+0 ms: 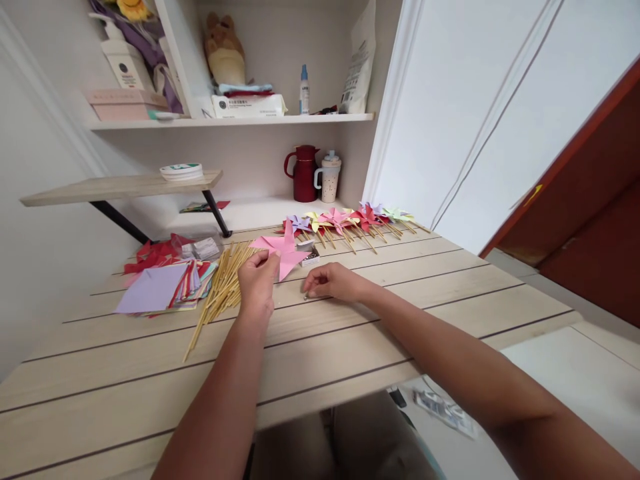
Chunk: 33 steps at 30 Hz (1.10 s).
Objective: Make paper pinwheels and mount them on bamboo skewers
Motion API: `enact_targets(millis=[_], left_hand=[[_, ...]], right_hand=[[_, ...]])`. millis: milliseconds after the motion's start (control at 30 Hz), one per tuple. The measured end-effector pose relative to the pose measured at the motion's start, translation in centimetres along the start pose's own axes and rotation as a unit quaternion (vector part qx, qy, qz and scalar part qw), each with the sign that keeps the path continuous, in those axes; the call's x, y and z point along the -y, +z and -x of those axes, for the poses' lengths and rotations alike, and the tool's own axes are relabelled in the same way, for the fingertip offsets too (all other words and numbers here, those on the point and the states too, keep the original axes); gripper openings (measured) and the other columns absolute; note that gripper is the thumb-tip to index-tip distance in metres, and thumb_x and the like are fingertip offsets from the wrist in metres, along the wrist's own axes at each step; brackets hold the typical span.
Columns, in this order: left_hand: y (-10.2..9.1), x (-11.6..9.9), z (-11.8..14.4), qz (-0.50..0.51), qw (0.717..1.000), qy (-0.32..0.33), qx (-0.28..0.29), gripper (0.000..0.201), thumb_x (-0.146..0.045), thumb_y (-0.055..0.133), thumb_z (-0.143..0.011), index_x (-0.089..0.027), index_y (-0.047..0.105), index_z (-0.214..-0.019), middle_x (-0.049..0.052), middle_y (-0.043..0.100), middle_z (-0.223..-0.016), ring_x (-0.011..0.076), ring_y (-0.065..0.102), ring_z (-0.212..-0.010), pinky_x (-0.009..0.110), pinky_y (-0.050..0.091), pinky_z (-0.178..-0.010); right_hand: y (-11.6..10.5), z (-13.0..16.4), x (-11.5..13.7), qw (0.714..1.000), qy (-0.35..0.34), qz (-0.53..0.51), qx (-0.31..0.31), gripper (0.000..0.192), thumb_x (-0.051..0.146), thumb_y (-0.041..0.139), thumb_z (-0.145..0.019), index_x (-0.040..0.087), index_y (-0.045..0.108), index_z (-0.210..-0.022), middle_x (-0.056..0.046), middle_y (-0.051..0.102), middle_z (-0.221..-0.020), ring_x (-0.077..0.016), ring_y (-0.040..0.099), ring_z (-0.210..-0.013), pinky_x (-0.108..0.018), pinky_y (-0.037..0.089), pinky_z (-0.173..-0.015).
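My left hand (257, 283) holds a pink folded paper pinwheel (284, 252) just above the wooden table (350, 347). My right hand (331, 281) rests on the table to its right, with thumb and forefinger pinched on a small metal pin (306, 296) at the tabletop. A small open box of pins (311, 254) lies just behind the pinwheel. A bundle of thin wooden sticks (220, 288) lies left of my left hand.
A stack of coloured paper squares (165, 287) and red paper scraps (155, 252) sit at the left. Several finished pinwheels on sticks (350, 223) lie in a row at the back. A red jug (303, 172) and a cup (330, 176) stand on a shelf behind.
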<state>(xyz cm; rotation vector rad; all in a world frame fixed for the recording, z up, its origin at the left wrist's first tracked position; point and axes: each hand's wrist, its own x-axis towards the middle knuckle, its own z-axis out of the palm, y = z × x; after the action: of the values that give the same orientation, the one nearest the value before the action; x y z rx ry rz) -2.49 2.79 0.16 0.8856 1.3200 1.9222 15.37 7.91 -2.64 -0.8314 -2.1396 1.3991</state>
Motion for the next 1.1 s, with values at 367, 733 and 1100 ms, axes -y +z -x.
enact_targets(millis=[367, 733, 1100], left_hand=[[0.1, 0.2, -0.1, 0.049, 0.999, -0.010, -0.006, 0.016, -0.026, 0.077, -0.059, -0.016, 0.069, -0.068, -0.003, 0.059, -0.064, 0.0091, 0.049, -0.061, 0.021, 0.036, -0.059], [0.0, 0.5, 0.0, 0.049, 0.999, -0.014, 0.004, 0.018, -0.028, 0.079, -0.061, -0.016, 0.071, -0.072, -0.002, 0.063, -0.069, 0.0101, 0.052, -0.063, 0.022, 0.039, -0.062], [0.7, -0.5, 1.2, -0.009, 0.999, 0.013, 0.046, 0.016, -0.029, 0.076, -0.066, -0.016, 0.073, -0.075, 0.001, 0.067, -0.071, 0.0136, 0.057, -0.065, 0.025, 0.043, -0.062]], right_hand=[[1.1, 0.0, 0.2, 0.999, -0.002, 0.035, -0.020, 0.009, 0.021, 0.076, -0.067, 0.019, 0.074, -0.075, 0.001, 0.069, -0.069, -0.0146, 0.061, -0.066, -0.025, 0.045, -0.063], [1.5, 0.0, 0.4, 0.997, -0.011, 0.065, -0.034, 0.002, 0.019, 0.071, -0.070, 0.018, 0.073, -0.070, 0.001, 0.067, -0.066, -0.0126, 0.054, -0.062, -0.025, 0.040, -0.061], [-0.5, 0.9, 4.1, 0.966, -0.124, -0.039, -0.224, 0.012, 0.031, 0.077, -0.075, 0.020, 0.074, -0.074, -0.002, 0.073, -0.078, -0.0174, 0.061, -0.074, -0.031, 0.046, -0.072]])
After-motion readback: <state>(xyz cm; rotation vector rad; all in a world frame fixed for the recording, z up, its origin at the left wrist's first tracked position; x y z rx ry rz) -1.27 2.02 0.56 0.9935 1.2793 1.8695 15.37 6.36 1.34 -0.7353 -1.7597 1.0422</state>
